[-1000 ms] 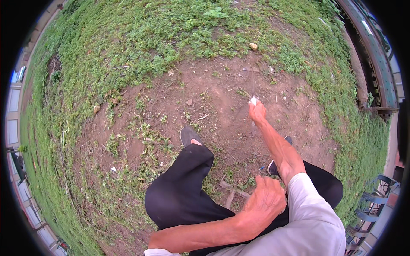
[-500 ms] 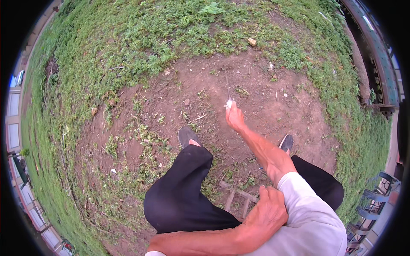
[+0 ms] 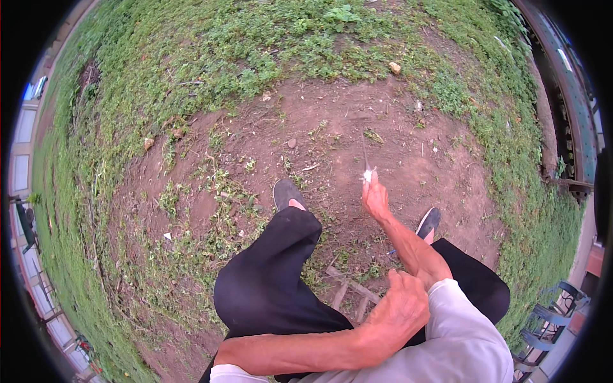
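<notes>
Out over the bare soil, my right hand (image 3: 375, 200) is closed round the whitish grip of a thin-rod hand tool (image 3: 366, 159). The rod points away from me and is smeared by motion, so its far end cannot be made out. My left hand (image 3: 399, 305) lies close beside my right arm near the elbow, back of the hand up. Its fingers are curled, and whatever they hold, if anything, is hidden. The soil (image 3: 332, 121) in front of my feet is brown, with loose weeds (image 3: 233, 191) scattered on the left.
A small wooden frame (image 3: 348, 281) lies on the ground between my legs. My shoes stand apart on the soil. Low green plants (image 3: 255, 45) surround the dirt patch. A stone (image 3: 395, 67) sits at the far edge, and a metal beam (image 3: 562, 83) runs along the right.
My right hand has come nearer and a little to the right with the rod tool, which now looks more blurred. The view has shifted slightly. My left hand stays by the right arm.
</notes>
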Demonstrator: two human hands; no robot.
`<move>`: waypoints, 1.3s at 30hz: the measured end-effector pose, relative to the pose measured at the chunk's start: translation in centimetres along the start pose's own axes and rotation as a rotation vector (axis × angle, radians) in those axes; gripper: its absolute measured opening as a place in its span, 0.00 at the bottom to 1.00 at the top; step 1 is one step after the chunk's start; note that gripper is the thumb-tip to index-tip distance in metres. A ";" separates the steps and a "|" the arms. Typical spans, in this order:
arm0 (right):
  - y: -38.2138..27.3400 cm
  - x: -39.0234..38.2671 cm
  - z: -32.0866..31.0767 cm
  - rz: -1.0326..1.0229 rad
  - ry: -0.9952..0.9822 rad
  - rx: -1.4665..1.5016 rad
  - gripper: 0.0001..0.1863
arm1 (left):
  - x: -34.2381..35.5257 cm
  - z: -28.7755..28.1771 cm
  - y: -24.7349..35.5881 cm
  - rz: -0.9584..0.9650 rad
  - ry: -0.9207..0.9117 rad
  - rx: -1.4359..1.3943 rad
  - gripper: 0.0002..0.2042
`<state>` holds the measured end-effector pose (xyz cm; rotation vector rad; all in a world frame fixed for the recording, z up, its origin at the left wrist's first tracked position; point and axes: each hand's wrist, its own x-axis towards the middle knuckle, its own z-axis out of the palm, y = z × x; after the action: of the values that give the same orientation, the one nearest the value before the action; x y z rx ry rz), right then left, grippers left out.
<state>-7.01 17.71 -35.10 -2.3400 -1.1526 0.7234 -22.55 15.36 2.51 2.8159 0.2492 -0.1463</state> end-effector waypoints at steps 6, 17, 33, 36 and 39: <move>-7.0 13.2 1.4 -0.036 0.117 0.052 0.17 | 0.3 -1.1 0.0 -0.024 -0.138 -0.053 0.12; -17.0 7.3 9.1 -0.130 -0.179 0.116 0.19 | -1.3 -0.5 -0.2 -0.047 -0.235 -0.166 0.13; -17.8 4.5 10.3 -0.485 -0.388 0.154 0.17 | -2.4 -0.2 0.9 -0.147 -0.126 -0.155 0.13; -19.3 4.7 9.9 -0.450 -0.524 0.004 0.18 | -2.3 0.6 1.4 -0.230 -0.062 -0.176 0.15; -22.0 7.5 10.4 -0.361 -0.363 0.068 0.20 | -2.1 1.4 2.0 -0.227 -0.076 -0.170 0.18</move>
<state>-22.51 37.71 -32.31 -1.9138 -1.6203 1.0553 -24.33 12.70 2.07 2.6011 0.5366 -0.2682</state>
